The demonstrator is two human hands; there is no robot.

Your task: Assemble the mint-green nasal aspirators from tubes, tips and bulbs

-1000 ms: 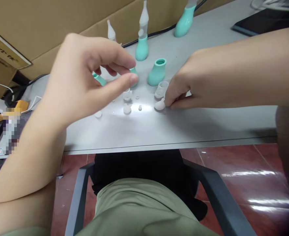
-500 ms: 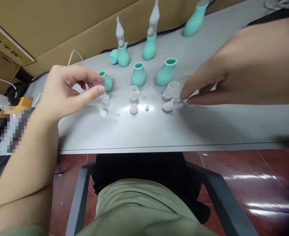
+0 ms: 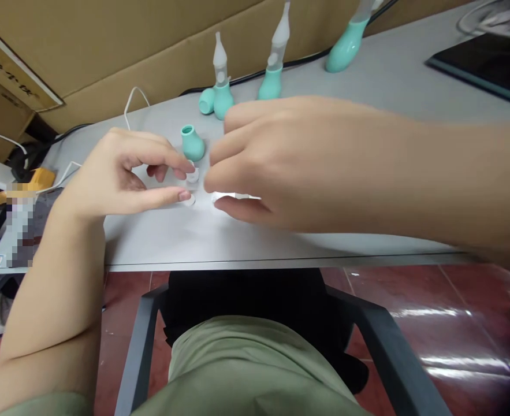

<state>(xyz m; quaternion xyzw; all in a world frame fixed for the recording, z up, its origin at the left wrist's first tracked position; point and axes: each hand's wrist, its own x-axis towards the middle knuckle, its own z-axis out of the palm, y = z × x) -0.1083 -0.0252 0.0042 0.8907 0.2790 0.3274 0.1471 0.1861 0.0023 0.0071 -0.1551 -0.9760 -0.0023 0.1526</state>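
My left hand (image 3: 137, 173) hovers over the table with thumb and fingers apart. Its fingertips are beside a clear plastic connector (image 3: 193, 174), and the thumb tip overlaps a small white flap-like piece (image 3: 190, 200). My right hand (image 3: 276, 164) reaches across from the right, slightly blurred. Its thumb and index finger are apart around a tiny clear ring (image 3: 213, 197) on the table; whether they touch it I cannot tell. Behind the left fingertips stands an open teal squeeze bulb (image 3: 193, 143). The right hand hides the other loose bulbs and small parts.
Along the back stand assembled teal bulbs with clear nozzles: a left one (image 3: 223, 103), a middle one (image 3: 271, 84) and a right one (image 3: 345, 49). A loose bulb (image 3: 206, 101) lies beside the left one. A dark flat device (image 3: 488, 66) is at right, a cardboard wall (image 3: 120, 46) behind.
My right hand has swept left from the parts at the right to the small ring near my left hand. My left thumb has lowered and parted further from the fingers.
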